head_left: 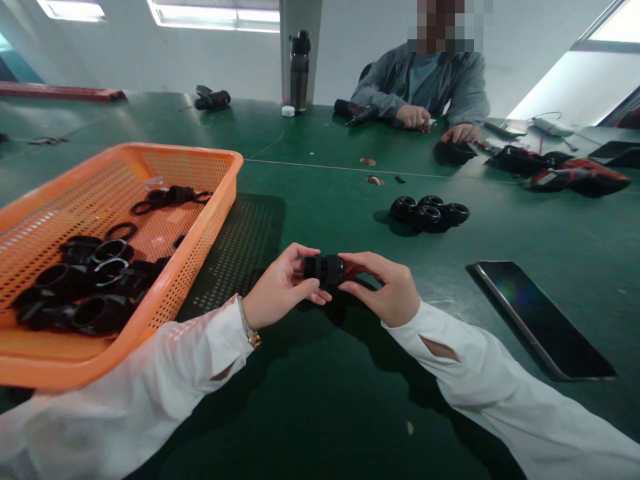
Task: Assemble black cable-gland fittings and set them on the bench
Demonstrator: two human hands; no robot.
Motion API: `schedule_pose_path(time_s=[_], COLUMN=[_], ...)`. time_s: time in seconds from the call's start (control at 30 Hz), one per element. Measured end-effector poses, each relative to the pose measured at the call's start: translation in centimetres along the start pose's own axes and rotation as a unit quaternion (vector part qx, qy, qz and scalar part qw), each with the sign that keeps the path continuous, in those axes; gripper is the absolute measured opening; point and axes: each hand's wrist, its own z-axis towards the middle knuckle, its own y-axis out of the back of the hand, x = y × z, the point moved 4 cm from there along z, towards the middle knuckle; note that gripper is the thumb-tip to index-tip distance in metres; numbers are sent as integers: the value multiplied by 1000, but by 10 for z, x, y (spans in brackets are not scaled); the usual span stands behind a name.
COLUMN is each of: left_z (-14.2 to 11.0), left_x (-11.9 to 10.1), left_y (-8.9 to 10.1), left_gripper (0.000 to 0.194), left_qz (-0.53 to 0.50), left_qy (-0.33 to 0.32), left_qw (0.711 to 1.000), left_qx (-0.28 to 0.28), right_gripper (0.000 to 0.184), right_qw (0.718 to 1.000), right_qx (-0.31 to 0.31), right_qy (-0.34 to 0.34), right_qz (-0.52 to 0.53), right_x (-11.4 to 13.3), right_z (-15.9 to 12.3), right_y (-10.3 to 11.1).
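Note:
A short black ribbed cylindrical fitting (325,269) is held sideways just above the green table, between both hands. My left hand (283,285) is closed on its left end, thumb in front and fingers behind. At the right end, my right hand (387,283) pinches the fitting between thumb and fingers. Beyond the right hand, a small cluster of black ring-shaped parts (429,215) sits on the table. To the left, an orange perforated basket (200,257) holds several black hollow parts (103,317) and thin black rings (121,231).
A smartphone (543,317) lies right of my right arm. Across the green table (320,400), a person (425,83) in a grey jacket handles parts near a drill-like tool (360,115). A dark bottle (299,73) stands at the back, and red-black tool parts (575,175) lie far right.

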Motion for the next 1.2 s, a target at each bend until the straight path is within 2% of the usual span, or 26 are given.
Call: schedule_pose_path(time_s=[0.53,0.77,0.9,1.03,1.2], left_z=[0,0,0,1,0], left_x=[0,1,1,1,2], left_y=[0,1,0,0,1], left_gripper=[33,33,32,31,32], left_qz=[1,0,6,10,6], left_qy=[-3,-6,0,-1,-6], left_qw=[1000,1000,1000,1000,1000], left_qx=[0,5,2,-1,6], right_gripper=[25,34,32,30,32], right_qw=[1000,1000,1000,1000,997], right_qx=[1,22,18,8,11], right_qy=[-3,-6,-11,-23,-60], right_qz=[5,11,-4,-12,40], right_x=[-1,0,-2,-5,-8], right_z=[0,0,0,0,-1], right_y=[-1,0,-1,-1,-2])
